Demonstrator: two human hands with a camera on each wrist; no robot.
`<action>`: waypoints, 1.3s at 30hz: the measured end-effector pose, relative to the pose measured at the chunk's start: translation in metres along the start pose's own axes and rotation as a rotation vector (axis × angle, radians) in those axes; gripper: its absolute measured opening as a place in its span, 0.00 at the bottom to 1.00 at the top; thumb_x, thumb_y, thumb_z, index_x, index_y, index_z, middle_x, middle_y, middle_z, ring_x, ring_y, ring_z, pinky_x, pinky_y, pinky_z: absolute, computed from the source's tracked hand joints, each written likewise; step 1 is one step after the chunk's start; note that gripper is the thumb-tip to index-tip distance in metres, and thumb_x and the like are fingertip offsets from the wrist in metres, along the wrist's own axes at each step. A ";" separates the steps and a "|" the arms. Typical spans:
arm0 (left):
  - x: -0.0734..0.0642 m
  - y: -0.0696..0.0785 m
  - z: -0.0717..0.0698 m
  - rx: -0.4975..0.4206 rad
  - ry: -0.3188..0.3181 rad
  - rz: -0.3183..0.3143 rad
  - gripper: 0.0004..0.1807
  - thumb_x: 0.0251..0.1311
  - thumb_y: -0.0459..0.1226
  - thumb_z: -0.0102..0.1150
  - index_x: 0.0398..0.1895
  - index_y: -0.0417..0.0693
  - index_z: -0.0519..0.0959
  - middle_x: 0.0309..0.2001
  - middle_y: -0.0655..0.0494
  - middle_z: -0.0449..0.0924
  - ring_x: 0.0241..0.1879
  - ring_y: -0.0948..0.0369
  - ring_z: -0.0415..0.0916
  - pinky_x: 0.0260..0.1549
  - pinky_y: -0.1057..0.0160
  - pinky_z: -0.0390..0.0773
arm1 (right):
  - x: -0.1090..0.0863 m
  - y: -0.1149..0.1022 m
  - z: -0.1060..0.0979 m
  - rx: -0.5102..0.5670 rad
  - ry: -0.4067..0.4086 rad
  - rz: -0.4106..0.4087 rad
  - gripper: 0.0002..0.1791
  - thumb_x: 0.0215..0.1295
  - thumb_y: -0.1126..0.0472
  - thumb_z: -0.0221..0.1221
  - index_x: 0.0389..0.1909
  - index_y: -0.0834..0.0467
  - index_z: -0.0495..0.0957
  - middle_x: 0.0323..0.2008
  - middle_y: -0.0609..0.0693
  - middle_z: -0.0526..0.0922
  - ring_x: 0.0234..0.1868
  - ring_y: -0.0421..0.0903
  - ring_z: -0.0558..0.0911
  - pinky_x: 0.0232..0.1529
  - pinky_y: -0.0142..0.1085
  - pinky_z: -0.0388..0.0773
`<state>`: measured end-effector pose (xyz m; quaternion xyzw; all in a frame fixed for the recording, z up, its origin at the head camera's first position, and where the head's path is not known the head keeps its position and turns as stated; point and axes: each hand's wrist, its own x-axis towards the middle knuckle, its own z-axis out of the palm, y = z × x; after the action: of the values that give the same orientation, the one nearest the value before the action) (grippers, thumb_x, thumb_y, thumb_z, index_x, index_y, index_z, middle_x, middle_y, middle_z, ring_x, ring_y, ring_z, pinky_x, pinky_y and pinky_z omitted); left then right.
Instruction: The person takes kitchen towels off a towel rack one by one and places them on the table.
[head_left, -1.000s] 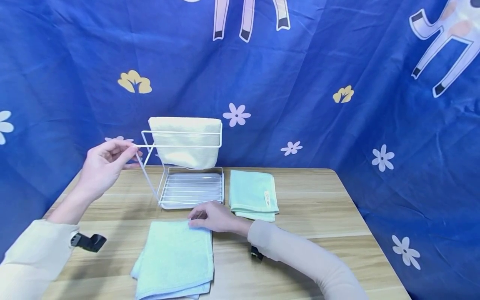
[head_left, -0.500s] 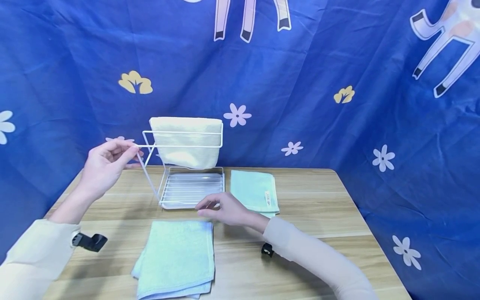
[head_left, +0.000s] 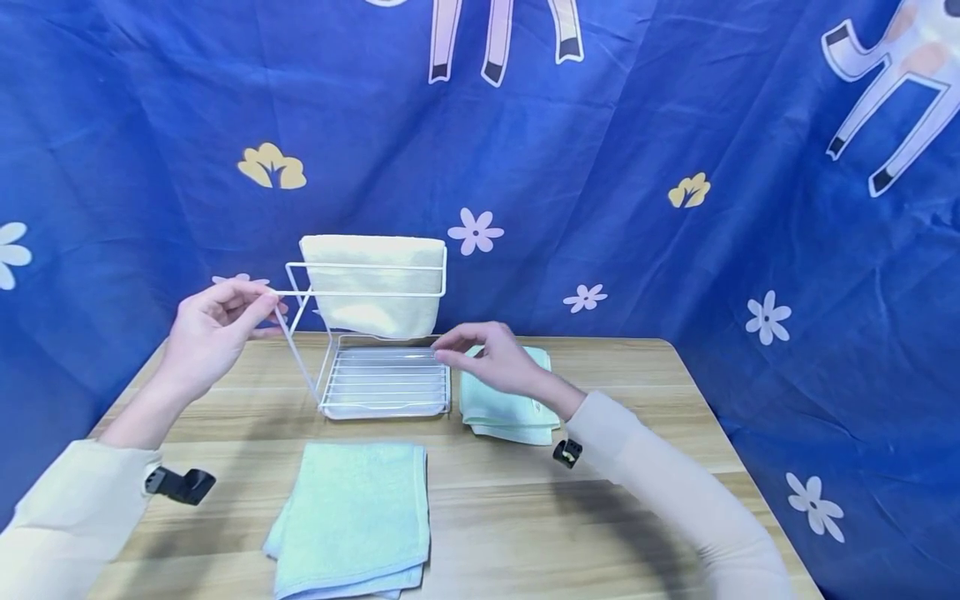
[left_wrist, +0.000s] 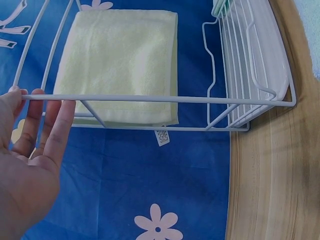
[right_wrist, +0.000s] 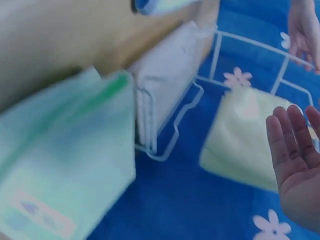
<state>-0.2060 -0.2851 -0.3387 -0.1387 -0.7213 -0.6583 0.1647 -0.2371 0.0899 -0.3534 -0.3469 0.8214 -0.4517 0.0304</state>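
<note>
My left hand [head_left: 213,329] pinches the upper front corner of a white wire rack [head_left: 356,293]. A folded pale yellow towel [head_left: 375,317] hangs over the rack's upper bars; its small tag [left_wrist: 162,137] shows in the left wrist view. Below, a clear tray [head_left: 386,410] sits in the rack's base. My right hand [head_left: 495,360] is empty, held in the air beside the rack's right side, its fingers loosely bent. Behind it lies a folded mint green towel [head_left: 513,425], partly hidden by the hand.
At the table's front lies a folded light blue-green towel [head_left: 360,508], its layers slightly fanned. A blue patterned curtain [head_left: 600,208] closes off the back and sides of the wooden table [head_left: 637,400]. Black straps with cameras sit at both wrists.
My right hand has let go of the front towel's top edge, lifted, and moved up and right to beside the rack. The left hand and the rack have stayed put.
</note>
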 end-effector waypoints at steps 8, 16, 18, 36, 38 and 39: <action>-0.001 0.002 0.001 0.020 0.001 -0.006 0.08 0.72 0.26 0.61 0.47 0.44 0.86 0.44 0.70 0.90 0.38 0.74 0.89 0.35 0.74 0.91 | 0.011 -0.014 -0.037 0.036 0.099 0.003 0.10 0.75 0.57 0.66 0.50 0.55 0.89 0.44 0.50 0.92 0.42 0.40 0.88 0.44 0.32 0.88; 0.000 0.001 0.001 0.009 0.007 -0.017 0.09 0.72 0.26 0.61 0.48 0.46 0.85 0.43 0.71 0.91 0.37 0.75 0.89 0.35 0.75 0.90 | 0.035 -0.030 -0.059 0.013 0.248 0.014 0.11 0.74 0.56 0.66 0.49 0.57 0.89 0.43 0.53 0.92 0.41 0.43 0.89 0.42 0.32 0.89; -0.001 0.001 0.000 -0.013 0.006 -0.008 0.09 0.71 0.25 0.61 0.47 0.44 0.85 0.44 0.71 0.90 0.37 0.74 0.89 0.34 0.75 0.90 | 0.042 -0.033 -0.062 0.015 0.257 0.020 0.11 0.74 0.56 0.66 0.50 0.58 0.88 0.44 0.54 0.91 0.43 0.44 0.89 0.45 0.33 0.89; -0.001 0.005 0.003 0.061 0.016 -0.022 0.08 0.72 0.29 0.62 0.48 0.47 0.85 0.43 0.72 0.90 0.36 0.74 0.89 0.34 0.74 0.91 | 0.103 -0.043 -0.064 -0.145 0.237 -0.083 0.12 0.75 0.57 0.65 0.51 0.59 0.88 0.46 0.52 0.92 0.43 0.41 0.87 0.45 0.28 0.85; -0.001 0.005 0.004 0.050 0.014 -0.022 0.08 0.72 0.28 0.62 0.48 0.47 0.85 0.43 0.71 0.90 0.36 0.73 0.89 0.34 0.73 0.91 | 0.108 -0.041 -0.064 -0.133 0.224 -0.078 0.12 0.75 0.56 0.65 0.52 0.58 0.88 0.46 0.51 0.92 0.44 0.41 0.88 0.48 0.31 0.87; -0.001 0.005 0.004 0.038 0.012 -0.022 0.08 0.72 0.28 0.62 0.49 0.46 0.85 0.43 0.71 0.90 0.36 0.73 0.90 0.34 0.73 0.91 | 0.110 -0.041 -0.064 -0.129 0.217 -0.073 0.12 0.75 0.56 0.65 0.52 0.57 0.88 0.47 0.51 0.92 0.44 0.40 0.88 0.51 0.33 0.87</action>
<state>-0.2034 -0.2810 -0.3350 -0.1236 -0.7341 -0.6471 0.1645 -0.3210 0.0560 -0.2558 -0.3268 0.8340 -0.4336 -0.0976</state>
